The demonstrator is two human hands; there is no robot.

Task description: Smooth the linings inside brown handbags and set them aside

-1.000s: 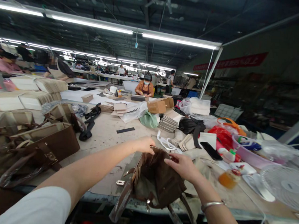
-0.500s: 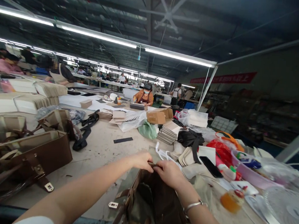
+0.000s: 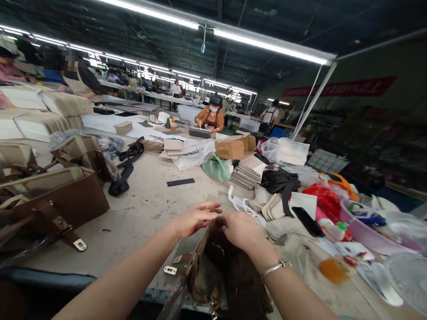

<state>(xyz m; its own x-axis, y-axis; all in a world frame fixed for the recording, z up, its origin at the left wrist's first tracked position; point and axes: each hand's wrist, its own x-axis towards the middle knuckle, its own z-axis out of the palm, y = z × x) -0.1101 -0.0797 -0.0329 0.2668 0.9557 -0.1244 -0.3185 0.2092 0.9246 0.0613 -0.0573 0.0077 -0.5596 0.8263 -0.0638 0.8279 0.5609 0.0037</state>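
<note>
A dark brown handbag [image 3: 222, 274] stands open at the near edge of the worktable [image 3: 146, 209], its straps hanging over the edge. My left hand [image 3: 194, 218] rests on the bag's far left rim, fingers loosely spread over it. My right hand [image 3: 243, 230] is curled over the far rim beside it, gripping the top edge; a silver bracelet sits on that wrist. The two hands almost touch at the bag's mouth.
More brown handbags [image 3: 47, 201] lie at the left. Black straps [image 3: 126, 165], card stacks [image 3: 247, 171], a cardboard box [image 3: 229, 148], a black phone [image 3: 303, 220], a pink basin [image 3: 363, 223], an orange bottle [image 3: 334, 267] and a white fan [image 3: 414, 279] crowd the table. A seated worker [image 3: 210, 118] faces me.
Both hands have come together at the bag's far rim; the right hand moved left from the opening's right side. The view dipped and rose again.
</note>
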